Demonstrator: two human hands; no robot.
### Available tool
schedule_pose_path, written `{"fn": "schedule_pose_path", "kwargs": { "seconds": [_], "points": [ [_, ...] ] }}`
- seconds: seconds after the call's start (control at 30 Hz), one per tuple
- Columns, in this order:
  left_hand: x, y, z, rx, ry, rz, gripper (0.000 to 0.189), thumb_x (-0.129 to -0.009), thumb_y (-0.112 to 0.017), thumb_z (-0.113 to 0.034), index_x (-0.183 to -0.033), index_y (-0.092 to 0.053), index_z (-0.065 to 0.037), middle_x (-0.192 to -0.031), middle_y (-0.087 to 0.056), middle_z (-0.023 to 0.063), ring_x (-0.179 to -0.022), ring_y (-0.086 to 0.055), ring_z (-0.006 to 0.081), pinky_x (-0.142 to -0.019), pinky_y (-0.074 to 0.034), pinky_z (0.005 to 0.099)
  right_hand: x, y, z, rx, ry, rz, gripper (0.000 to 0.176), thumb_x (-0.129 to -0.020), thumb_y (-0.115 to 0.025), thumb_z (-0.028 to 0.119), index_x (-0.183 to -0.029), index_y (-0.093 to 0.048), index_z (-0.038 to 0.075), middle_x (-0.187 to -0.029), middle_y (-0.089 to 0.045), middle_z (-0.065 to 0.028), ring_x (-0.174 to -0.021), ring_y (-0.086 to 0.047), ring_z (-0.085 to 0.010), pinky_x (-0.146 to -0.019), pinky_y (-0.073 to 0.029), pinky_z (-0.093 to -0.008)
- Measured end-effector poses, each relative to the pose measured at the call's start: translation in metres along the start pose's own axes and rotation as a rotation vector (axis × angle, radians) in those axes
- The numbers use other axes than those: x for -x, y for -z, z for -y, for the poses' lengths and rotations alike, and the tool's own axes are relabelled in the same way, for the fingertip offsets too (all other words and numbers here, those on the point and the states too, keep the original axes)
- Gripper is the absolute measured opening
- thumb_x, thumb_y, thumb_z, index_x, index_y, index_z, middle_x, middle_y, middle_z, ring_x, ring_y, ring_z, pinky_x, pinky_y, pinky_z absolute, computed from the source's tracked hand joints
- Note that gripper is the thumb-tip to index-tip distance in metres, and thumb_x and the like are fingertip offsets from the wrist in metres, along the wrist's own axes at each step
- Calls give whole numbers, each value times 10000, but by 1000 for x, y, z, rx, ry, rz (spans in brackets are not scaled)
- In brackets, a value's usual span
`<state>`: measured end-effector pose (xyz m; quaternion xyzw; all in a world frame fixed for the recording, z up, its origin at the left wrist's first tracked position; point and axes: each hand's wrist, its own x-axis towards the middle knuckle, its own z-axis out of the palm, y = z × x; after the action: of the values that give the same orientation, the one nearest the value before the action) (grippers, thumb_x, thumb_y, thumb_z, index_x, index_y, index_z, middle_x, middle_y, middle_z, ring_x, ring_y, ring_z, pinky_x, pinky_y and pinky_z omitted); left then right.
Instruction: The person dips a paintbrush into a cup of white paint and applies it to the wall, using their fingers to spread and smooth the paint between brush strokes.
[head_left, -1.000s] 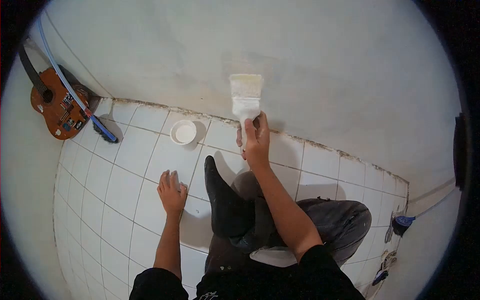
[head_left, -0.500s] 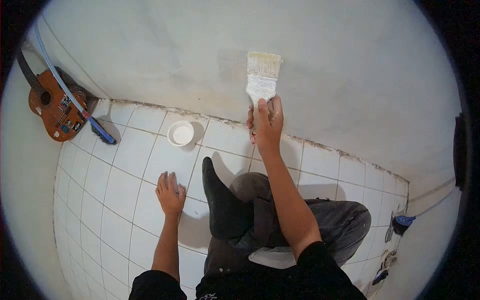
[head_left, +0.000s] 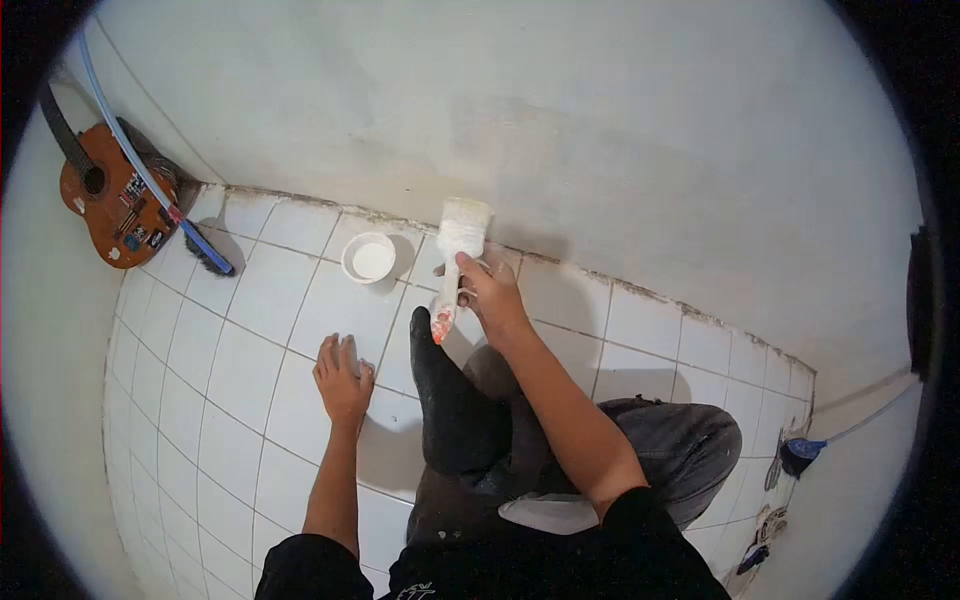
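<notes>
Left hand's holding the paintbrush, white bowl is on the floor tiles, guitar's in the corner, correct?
Not the left hand: in the head view, the right hand holds the paintbrush. The white bowl and guitar are as you say.

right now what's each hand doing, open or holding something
Left hand: open, nothing visible in it.
Right hand: closed, holding the paintbrush.

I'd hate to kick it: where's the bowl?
In the head view, the bowl stands on the floor left of centre, near the wall, left of the brush and beyond the left hand.
</notes>
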<state>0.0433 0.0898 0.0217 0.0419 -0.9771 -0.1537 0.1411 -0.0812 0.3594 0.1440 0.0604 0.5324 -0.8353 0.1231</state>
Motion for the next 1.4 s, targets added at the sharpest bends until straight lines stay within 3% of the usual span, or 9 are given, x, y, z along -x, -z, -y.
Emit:
{"fn": "schedule_pose_path", "kwargs": {
  "seconds": [0.13, 0.33, 0.57, 0.7, 0.77, 0.9, 1.0, 1.2, 1.4],
  "points": [
    [0, 0, 1, 30, -11, -9, 549, -882, -630, -189, -1411, -540, -70, -1489, -470, 187, -1422, -411, 369, -1137, -331, 525, -3, -1, -10, -231, -128, -23, 343, -1033, -620, 241, -1252, -546, -14, -1044, -716, -155, -868, -695, -217, -704, -586, -348],
    [0, 0, 1, 4, 6, -6, 528, -888, -607, -224, -1396, -566, -85, -1479, -481, 182, -1413, -421, 362, -1113, -344, 509, -20, 6, -13, -272, -50, -30, 317, -1039, -620, 224, -1199, -547, -39, -1044, -714, -174, -839, -699, -218, -691, -603, -379],
    [-1, 2, 0, 27, 0, -3, 535, -882, -614, -224, -1396, -563, -84, -1478, -481, 181, -1416, -419, 366, -1117, -341, 516, -36, 5, -9, -144, -12, -94, 352, -1045, -617, 235, -1249, -521, -35, -1085, -720, -183, -931, -707, -242, -821, -599, -401],
    [0, -1, 1, 7, 0, -5, 545, -876, -620, -221, -1399, -554, -84, -1472, -482, 177, -1420, -416, 364, -1126, -337, 515, -43, 3, 0, -27, 75, -119, 355, -1047, -616, 234, -1282, -517, -13, -1089, -729, -169, -963, -717, -230, -836, -599, -382],
    [0, 0, 1, -10, -5, -5, 547, -875, -621, -220, -1400, -551, -84, -1468, -484, 174, -1422, -414, 364, -1130, -335, 512, -48, 5, 4, 52, 189, -115, 342, -1046, -609, 199, -1298, -524, -16, -1044, -732, -136, -875, -716, -189, -718, -592, -334],
    [-1, 0, 0, 14, 11, 3, 554, -868, -619, -213, -1403, -547, -88, -1471, -482, 163, -1430, -408, 348, -1134, -332, 503, -31, -3, 18, 131, 272, -27, 356, -1047, -607, 202, -1306, -518, -26, -1065, -731, -141, -900, -717, -176, -730, -592, -322],
    [-1, 0, 0, 8, 10, 5, 553, -866, -619, -212, -1401, -549, -90, -1475, -479, 159, -1431, -408, 340, -1132, -333, 503, -17, -11, 19, 120, 271, 32, 294, -1048, -600, 175, -1276, -550, -3, -1059, -736, -135, -946, -719, -187, -816, -598, -340],
    [0, -2, 2, 4, 0, 10, 560, -878, -630, -203, -1416, -540, -77, -1473, -479, 192, -1410, -423, 373, -1133, -333, 525, -14, -10, -20, -65, -135, -70, 280, -1055, -585, 210, -1200, -576, -29, -1065, -710, -164, -953, -709, -238, -782, -612, -380],
    [0, 0, 3, 12, -6, 7, 559, -874, -627, -213, -1412, -543, -84, -1485, -474, 182, -1423, -409, 370, -1133, -330, 522, -41, 7, -33, -117, -106, -80, 295, -1056, -585, 226, -1216, -566, -21, -1041, -719, -154, -910, -712, -249, -783, -613, -399]
  ]
}}
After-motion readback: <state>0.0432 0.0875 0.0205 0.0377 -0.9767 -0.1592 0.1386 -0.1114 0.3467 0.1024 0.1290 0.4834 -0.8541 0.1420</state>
